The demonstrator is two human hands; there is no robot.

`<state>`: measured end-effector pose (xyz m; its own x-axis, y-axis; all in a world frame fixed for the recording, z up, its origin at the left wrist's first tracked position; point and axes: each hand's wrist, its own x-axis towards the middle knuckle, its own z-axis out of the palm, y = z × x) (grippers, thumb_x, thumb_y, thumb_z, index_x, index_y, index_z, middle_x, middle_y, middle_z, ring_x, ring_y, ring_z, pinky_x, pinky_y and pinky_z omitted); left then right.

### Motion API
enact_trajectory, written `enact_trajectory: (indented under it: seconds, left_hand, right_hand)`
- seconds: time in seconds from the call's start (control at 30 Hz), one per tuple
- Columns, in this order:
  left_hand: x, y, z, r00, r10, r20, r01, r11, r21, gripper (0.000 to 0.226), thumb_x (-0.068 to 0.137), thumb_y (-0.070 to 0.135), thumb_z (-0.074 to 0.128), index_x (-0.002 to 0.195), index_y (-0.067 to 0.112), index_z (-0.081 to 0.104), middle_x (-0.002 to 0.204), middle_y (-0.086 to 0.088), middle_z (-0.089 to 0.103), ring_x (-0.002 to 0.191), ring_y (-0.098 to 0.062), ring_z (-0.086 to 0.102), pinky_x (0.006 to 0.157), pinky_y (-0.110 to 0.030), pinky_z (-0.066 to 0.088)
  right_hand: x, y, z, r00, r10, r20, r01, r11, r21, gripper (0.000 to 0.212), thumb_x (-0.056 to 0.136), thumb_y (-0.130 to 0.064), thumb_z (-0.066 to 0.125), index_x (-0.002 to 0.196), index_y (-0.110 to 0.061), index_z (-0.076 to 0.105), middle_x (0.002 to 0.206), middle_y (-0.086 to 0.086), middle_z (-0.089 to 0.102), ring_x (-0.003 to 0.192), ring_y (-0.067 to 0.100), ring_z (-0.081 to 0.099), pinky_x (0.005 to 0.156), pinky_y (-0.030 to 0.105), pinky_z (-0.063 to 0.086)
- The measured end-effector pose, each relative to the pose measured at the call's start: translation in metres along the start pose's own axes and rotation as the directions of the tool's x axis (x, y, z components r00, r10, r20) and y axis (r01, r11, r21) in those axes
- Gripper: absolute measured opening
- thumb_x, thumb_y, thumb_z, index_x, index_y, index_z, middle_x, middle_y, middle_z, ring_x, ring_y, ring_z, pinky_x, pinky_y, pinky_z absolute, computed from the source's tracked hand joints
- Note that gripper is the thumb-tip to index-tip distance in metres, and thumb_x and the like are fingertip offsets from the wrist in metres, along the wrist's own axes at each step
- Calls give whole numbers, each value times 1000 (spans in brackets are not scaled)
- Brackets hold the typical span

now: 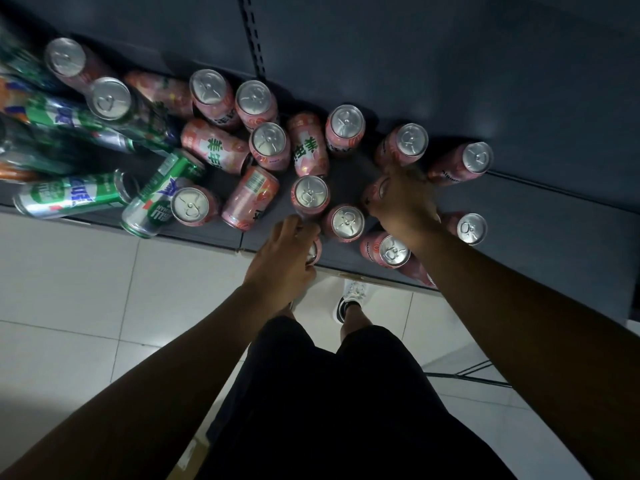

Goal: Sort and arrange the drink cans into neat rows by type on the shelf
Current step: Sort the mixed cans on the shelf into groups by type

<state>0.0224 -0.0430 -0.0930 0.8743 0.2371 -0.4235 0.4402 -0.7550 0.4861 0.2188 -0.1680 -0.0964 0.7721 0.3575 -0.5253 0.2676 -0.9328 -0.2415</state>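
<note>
Several pink cans stand upright on the dark shelf (540, 237), among them one (310, 194) near the front middle and one (471, 229) at the right. A few pink cans (250, 198) lie on their sides. Green cans (74, 197) lie tumbled at the left. My left hand (282, 258) grips a pink can (313, 251) at the shelf's front edge; the hand covers most of it. My right hand (401, 199) reaches down over another pink can (375, 190), fingers curled round its top.
An upright slotted post (252, 32) runs up the dark back panel. Below the shelf edge lies a pale tiled floor (69, 289). My legs in dark shorts and a white shoe (351, 299) are beneath me. A cable (464, 375) crosses the floor at right.
</note>
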Motion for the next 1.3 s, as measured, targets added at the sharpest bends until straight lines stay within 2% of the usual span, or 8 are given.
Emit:
enact_trajectory:
  seconds: [0.27, 0.4, 0.57, 0.7, 0.87, 0.97, 1.13, 1.3]
  left_hand:
    - [8, -2, 2, 999, 37, 20, -37, 999, 16, 73, 77, 15, 82, 142, 16, 48, 147, -8, 41, 135, -32, 43, 100, -47, 51]
    - [6, -7, -4, 997, 33, 76, -35, 999, 32, 85, 81, 22, 81, 153, 17, 35, 153, -8, 39, 137, -32, 44, 104, -45, 48]
    - [-1, -23, -16, 999, 43, 23, -44, 996, 77, 78, 77, 19, 82, 146, 16, 44, 136, -10, 52, 125, -34, 54, 95, -43, 50]
    - [-2, -43, -20, 991, -100, -90, 109, 990, 91, 70, 82, 18, 76, 144, 11, 45, 141, -16, 49, 124, -39, 52, 94, -48, 50]
    - [7, -59, -18, 966, -186, -181, 208, 972, 106, 71, 84, 12, 72, 146, 12, 38, 146, -22, 39, 132, -45, 40, 100, -56, 48]
    - [16, -65, -12, 965, -224, -137, 234, 970, 62, 80, 84, 7, 70, 153, 12, 29, 155, -21, 26, 142, -45, 27, 110, -56, 41]
    - [29, -69, 3, 945, -321, -61, 324, 945, 48, 99, 86, 14, 73, 161, 12, 8, 166, -20, 8, 151, -43, 11, 123, -53, 20]
    - [39, -63, 8, 933, -325, -155, 345, 931, 123, 110, 78, 17, 79, 162, 15, 8, 153, -16, 27, 133, -38, 36, 110, -47, 37]
  right_hand:
    - [-7, -1, 1, 1000, 4, 23, -3, 999, -51, 80, 85, -28, 71, 155, -22, 33, 146, 17, 46, 133, 42, 43, 100, 48, 44]
    - [-14, -11, -6, 998, -62, -24, 58, 988, -141, 63, 88, -28, 65, 148, -22, 46, 153, 9, 44, 135, 39, 41, 107, 45, 37]
    - [-14, -35, -9, 981, -186, -60, 189, 981, 52, 44, 95, -31, 59, 137, -19, 58, 141, 6, 58, 128, 31, 53, 102, 39, 42]
    - [-1, -53, -11, 986, -168, -19, 169, 978, 120, 41, 97, -36, 55, 136, -23, 58, 139, 2, 60, 125, 29, 57, 95, 34, 44]
    - [21, -71, -3, 981, -179, 70, 170, 979, 110, 17, 97, -37, 53, 96, -21, 59, 92, -2, 65, 94, 28, 64, 67, 31, 40]
    - [31, -78, 7, 983, -85, 160, 68, 992, 108, 28, 94, -40, 53, 78, -17, 53, 79, 2, 60, 82, 29, 61, 59, 30, 35]
    - [50, -87, 27, 968, 35, 250, -83, 979, 185, 67, 70, -62, 59, 112, -12, 71, 113, 8, 71, 101, 28, 66, 92, 41, 54]
    - [66, -94, 35, 917, 111, 383, -261, 893, 367, 45, 85, -39, 79, 121, -16, 63, 97, -2, 63, 71, 6, 53, 57, 22, 38]
